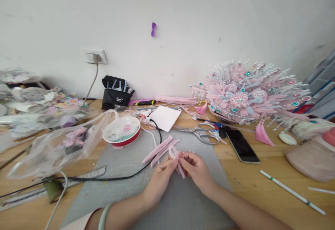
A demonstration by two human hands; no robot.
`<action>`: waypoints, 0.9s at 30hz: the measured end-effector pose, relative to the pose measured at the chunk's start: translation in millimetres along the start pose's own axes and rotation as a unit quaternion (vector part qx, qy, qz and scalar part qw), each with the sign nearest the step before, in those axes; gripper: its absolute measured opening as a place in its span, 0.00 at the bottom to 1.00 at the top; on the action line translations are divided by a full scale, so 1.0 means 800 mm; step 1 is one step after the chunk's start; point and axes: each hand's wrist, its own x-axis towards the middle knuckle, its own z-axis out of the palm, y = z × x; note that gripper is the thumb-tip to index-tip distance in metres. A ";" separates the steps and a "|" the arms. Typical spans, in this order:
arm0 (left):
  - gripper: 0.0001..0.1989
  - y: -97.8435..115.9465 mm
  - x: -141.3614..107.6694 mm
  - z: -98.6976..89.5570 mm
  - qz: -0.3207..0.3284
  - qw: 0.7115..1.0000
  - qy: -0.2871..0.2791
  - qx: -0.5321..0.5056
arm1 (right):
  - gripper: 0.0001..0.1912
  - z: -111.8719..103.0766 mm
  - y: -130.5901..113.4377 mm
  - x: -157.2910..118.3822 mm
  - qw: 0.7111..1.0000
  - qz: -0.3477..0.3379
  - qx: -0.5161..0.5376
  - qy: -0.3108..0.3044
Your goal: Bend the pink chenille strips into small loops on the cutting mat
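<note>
My left hand (160, 178) and my right hand (196, 169) meet over a grey cutting mat (125, 188). Both pinch one pale pink pipe cleaner (175, 153), bent into a small loop above the fingertips, with an end hanging down between the hands. A few loose pink pipe cleaners (159, 150) lie on the mat just left of the loop. A green bangle (104, 216) is on my left wrist.
Scissors (202, 135) and a black phone (242, 145) lie right of the mat. A red-rimmed bowl (121, 133), a clear plastic bag (56, 146), a black cable (110, 178) and a ruler (89, 174) are at left. A pink beaded headdress (248, 94) stands at the back right.
</note>
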 end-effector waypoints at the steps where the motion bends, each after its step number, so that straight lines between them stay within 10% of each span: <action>1: 0.18 0.001 0.001 -0.001 0.005 1.000 -0.001 0.014 | 0.15 0.000 0.000 0.000 1.000 0.001 0.001 0.001; 27: 0.15 0.001 0.011 0.002 -0.007 0.997 -0.007 -0.074 | 0.10 -0.004 0.008 -0.001 0.992 -0.069 -0.102 0.011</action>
